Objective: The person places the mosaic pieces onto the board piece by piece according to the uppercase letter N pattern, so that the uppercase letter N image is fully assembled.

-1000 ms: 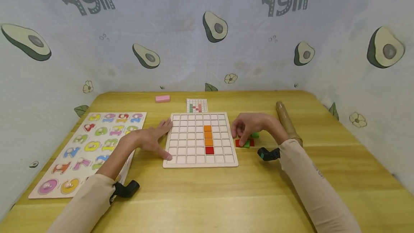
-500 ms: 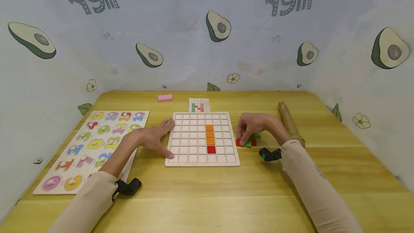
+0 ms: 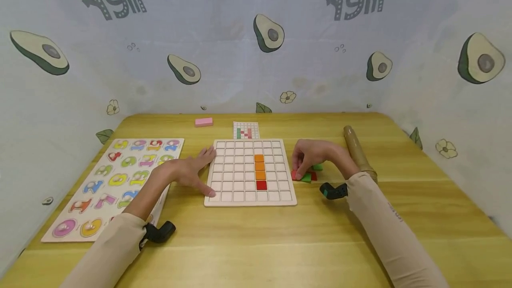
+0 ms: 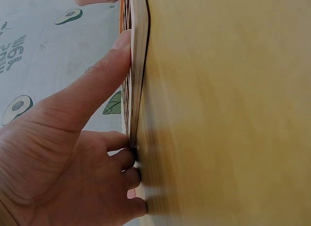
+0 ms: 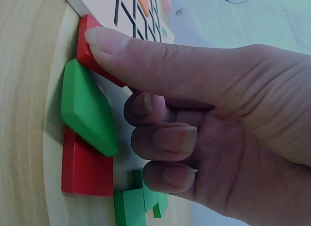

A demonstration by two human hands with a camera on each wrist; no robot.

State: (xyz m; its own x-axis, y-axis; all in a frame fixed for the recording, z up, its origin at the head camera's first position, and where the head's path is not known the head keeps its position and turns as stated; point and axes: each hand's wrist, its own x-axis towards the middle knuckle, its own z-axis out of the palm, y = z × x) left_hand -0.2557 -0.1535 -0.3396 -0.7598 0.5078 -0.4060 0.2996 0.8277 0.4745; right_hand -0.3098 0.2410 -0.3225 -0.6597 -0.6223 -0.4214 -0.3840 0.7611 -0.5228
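Observation:
A pale wooden grid board lies on the table, a column of orange tiles with a red one below them set in its cells. Along its left side rests my left hand, fingers spread; in the left wrist view the thumb lies on the board's edge. Right of the board, my right hand pinches a loose red tile, the thumb on its face and the index finger mostly hidden behind. Beside it a green tile leans over another red tile.
More green tiles lie near the right hand's fingers. Behind the board is a small printed pattern card, with a pink block to its left. A number puzzle board fills the left side; a brown stick lies at right.
Half a second to a second ago the right hand shifted slightly over the tiles, its thumb settling on the red one. The left hand has stayed at the board's edge.

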